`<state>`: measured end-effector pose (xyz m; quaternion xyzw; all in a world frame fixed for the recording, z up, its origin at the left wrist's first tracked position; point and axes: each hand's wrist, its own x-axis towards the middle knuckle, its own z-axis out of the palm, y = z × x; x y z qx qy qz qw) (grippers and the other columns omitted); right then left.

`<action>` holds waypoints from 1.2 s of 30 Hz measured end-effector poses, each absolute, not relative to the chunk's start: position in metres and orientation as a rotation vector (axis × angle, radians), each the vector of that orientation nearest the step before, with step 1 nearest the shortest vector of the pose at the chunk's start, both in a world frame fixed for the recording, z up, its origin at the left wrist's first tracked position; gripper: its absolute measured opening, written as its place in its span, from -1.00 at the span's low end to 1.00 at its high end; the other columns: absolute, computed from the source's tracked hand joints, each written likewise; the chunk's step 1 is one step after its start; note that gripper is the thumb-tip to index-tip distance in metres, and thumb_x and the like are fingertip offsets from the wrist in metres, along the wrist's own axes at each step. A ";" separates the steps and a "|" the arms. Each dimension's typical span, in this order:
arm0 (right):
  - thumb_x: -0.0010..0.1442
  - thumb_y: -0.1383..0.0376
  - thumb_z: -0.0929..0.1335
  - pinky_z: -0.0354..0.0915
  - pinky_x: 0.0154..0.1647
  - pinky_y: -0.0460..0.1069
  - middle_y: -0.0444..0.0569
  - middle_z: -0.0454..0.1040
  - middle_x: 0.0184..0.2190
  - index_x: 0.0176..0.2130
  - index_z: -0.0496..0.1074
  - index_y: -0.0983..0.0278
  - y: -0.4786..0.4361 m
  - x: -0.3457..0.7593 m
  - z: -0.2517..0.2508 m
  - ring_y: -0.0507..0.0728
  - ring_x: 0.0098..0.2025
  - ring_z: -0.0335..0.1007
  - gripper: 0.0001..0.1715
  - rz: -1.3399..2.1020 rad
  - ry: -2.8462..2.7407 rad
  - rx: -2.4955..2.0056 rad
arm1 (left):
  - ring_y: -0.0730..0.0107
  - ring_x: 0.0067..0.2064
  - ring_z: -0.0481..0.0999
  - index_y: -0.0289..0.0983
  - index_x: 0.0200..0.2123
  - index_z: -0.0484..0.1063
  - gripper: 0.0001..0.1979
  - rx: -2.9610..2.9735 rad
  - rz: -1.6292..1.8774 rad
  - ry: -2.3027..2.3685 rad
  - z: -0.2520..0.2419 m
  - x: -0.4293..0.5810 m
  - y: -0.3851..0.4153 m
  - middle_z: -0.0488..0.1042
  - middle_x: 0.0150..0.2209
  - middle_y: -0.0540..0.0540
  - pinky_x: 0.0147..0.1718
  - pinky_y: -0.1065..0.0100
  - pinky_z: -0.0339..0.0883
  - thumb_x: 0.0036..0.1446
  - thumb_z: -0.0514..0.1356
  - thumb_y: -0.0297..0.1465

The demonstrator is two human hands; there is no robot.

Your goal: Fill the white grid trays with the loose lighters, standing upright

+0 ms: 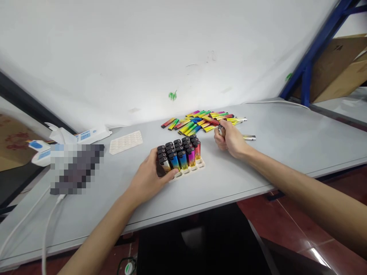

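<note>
Several shiny rainbow-coloured lighters [182,160] with black tops stand upright in rows in a cream holder tray [191,170]. The front row of the tray's holes shows bare. My left hand [150,172] grips the tray at its left side, thumb along the front edge and fingers partly hidden behind the lighters. My right hand [231,139] is closed around a lighter [220,130], whose metal end shows between the fingers; most of it is hidden. Beyond and left of this hand, a loose pile of lighters [189,128] lies on the table.
A second cream holder tray [126,142] lies flat at the left. Further left are white power strips [93,134], a blurred-out dark object [77,172] and a white cable [47,225]. A silvery lighter [249,137] lies beyond my right wrist. The white wall [143,57] borders the grey table [229,179].
</note>
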<state>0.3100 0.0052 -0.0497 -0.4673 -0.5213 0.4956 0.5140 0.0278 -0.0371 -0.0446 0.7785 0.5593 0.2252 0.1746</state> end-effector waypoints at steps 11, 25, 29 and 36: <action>0.24 -0.26 0.12 -0.05 -0.62 -0.03 -0.17 0.06 -0.66 -0.55 0.25 0.20 0.005 0.308 -0.052 0.02 -0.63 -0.08 -0.31 1.232 -1.325 -1.064 | 0.11 -0.14 0.56 -0.18 0.02 0.20 -0.47 2.208 0.635 1.583 -0.044 0.028 -0.038 0.52 -0.14 -0.09 -0.23 0.21 0.41 0.08 0.26 -0.09; 0.05 0.13 0.50 0.30 -0.29 0.01 -0.12 0.47 -0.45 -0.33 0.48 0.24 -0.005 0.319 -0.039 0.03 -0.40 0.36 -0.73 1.230 -1.652 -0.978 | 0.13 -0.16 0.56 -0.18 0.06 0.19 -0.44 2.226 0.654 1.568 -0.045 0.028 -0.038 0.52 -0.16 -0.09 -0.23 0.21 0.41 0.07 0.27 -0.09; -0.03 0.19 0.54 0.38 -0.27 0.03 -0.12 0.51 -0.43 -0.30 0.43 0.25 -0.007 0.313 -0.039 0.04 -0.38 0.42 -0.67 1.271 -1.615 -0.976 | 0.12 -0.14 0.56 -0.18 0.09 0.17 -0.41 2.222 0.658 1.568 -0.046 0.028 -0.037 0.52 -0.14 -0.10 -0.21 0.20 0.42 0.07 0.27 -0.10; -0.03 0.18 0.55 0.33 -0.34 -0.02 -0.12 0.49 -0.46 -0.38 0.40 0.27 -0.011 0.312 -0.038 0.02 -0.40 0.40 -0.66 1.218 -1.683 -0.973 | 0.10 -0.12 0.56 -0.17 0.09 0.17 -0.40 2.221 0.652 1.573 -0.046 0.027 -0.037 0.52 -0.13 -0.10 -0.20 0.20 0.42 0.07 0.27 -0.08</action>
